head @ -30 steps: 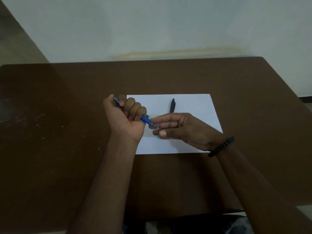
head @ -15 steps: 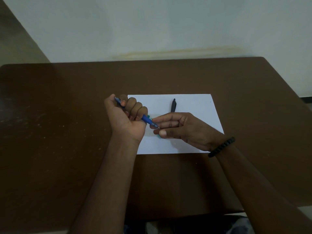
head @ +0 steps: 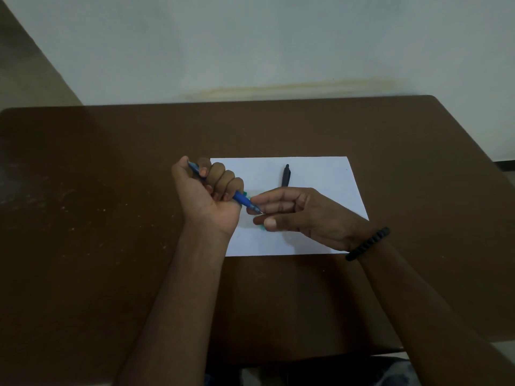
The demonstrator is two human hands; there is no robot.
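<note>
Four fingers of my left hand are curled tight around the blue pen, held above the left edge of the white paper, tip toward my right hand. Those fingers lie almost straight at the tip; whether they pinch it I cannot tell. I think the tip can prick a finger or mark the paper if I push too fast, and my wrist may knock the black pen on the paper's far part
</note>
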